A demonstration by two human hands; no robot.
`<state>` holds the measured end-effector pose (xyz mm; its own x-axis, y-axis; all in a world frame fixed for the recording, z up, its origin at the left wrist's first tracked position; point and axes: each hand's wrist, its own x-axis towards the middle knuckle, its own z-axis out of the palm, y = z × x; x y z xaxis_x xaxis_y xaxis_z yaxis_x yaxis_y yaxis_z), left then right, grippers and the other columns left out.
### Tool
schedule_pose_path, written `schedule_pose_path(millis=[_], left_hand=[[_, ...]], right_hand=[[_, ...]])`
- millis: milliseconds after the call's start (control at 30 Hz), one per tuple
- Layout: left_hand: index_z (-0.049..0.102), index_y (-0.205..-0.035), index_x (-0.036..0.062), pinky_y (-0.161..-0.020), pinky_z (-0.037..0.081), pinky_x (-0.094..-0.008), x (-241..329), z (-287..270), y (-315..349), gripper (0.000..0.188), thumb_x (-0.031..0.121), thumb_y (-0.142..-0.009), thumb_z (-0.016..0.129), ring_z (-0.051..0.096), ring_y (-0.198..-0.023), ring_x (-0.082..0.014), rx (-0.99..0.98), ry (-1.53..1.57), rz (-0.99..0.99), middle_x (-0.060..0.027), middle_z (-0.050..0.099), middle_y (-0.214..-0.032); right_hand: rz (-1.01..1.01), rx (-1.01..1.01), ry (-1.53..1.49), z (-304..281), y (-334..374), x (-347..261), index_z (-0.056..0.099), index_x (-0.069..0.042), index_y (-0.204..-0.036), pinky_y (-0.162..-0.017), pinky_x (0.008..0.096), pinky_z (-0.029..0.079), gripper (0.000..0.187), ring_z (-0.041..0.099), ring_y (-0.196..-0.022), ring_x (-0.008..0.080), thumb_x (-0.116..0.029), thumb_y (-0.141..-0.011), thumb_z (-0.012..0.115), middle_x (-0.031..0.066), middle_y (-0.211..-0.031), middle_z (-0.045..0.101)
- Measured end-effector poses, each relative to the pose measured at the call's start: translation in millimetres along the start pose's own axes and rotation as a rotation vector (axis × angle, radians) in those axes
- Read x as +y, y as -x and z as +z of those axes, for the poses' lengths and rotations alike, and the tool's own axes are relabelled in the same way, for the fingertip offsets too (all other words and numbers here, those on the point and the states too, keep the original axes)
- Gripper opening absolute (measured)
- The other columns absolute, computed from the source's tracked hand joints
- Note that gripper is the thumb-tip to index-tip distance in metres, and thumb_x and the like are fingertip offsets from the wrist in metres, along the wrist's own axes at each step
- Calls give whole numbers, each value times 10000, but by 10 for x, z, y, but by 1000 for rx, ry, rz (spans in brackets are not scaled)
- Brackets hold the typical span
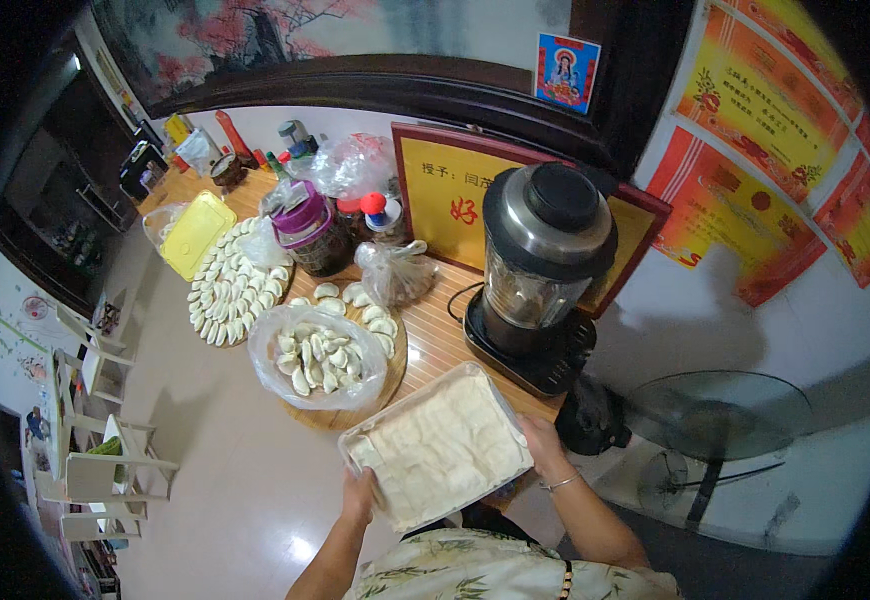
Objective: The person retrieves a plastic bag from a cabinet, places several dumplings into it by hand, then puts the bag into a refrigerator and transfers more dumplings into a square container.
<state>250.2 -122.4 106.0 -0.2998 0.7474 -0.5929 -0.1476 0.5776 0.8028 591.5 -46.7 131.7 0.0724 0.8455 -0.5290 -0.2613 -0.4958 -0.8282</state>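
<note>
Both my hands hold a clear rectangular plastic container (347, 442) in front of my body. Inside lies a pale, lumpy, dough-like layer (435, 445); its exact kind I cannot tell. My left hand (358, 497) grips the near left corner, and my right hand (545, 447), with a bracelet at the wrist, grips the right side. Just beyond the container, dumplings (320, 365) fill a bowl-shaped holder lined with a clear plastic bag (263, 372). It rests on a round wooden board (396, 375), where more dumplings (380, 322) lie along the edge.
A blender (550, 250) stands on the counter (435, 345) near my right hand. Farther left are a round tray of dumplings (240, 290), a yellow lid (198, 232), a purple-lidded jar (305, 225) and a knotted plastic bag (395, 272). A pedestal fan (710, 430) stands right; white chairs (115, 470) stand left.
</note>
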Motion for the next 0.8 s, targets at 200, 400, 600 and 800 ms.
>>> schedule_pose_path(millis=[200, 400, 600, 800], left_hand=[[355, -1271, 3, -869, 425, -360, 77, -2, 114, 412, 93, -878, 441, 521, -986, -218, -80, -43, 47, -122, 523, -1115], [363, -1289, 15, -821, 433, -317, 468, 105, -98, 451, 167, -882, 486, 520, -932, -160, -337, -158, 212, -96, 556, -1054], [391, -1289, 2, -921, 379, -338, 1089, 670, -746, 464, 178, -873, 500, 500, -1060, -220, -572, -556, 411, -123, 543, -1149], [425, -1263, 8, -874, 410, -328, 1044, 909, -1277, 463, 236, -873, 526, 537, -988, -217, -734, -458, 499, -131, 584, -1066]], right_hand=[[70, 168, -9, -74, 630, 10, 595, 26, -938, -651, 263, 452, 276, 571, -730, 123, -219, -919, 470, 57, -861, 612], [-45, 328, -335, -228, 1002, 564, 569, 22, -1005, -722, 292, 477, 298, 597, -815, 168, -230, -932, 428, 95, -948, 611], [-102, 502, -540, -3, 1145, 791, 548, 51, -1017, -709, 325, 486, 324, 604, -810, 197, -244, -928, 448, 96, -963, 611], [-122, 483, -527, -37, 966, 1307, 523, 50, -1118, -822, 310, 446, 321, 561, -943, 201, -192, -914, 478, 107, -1060, 584]])
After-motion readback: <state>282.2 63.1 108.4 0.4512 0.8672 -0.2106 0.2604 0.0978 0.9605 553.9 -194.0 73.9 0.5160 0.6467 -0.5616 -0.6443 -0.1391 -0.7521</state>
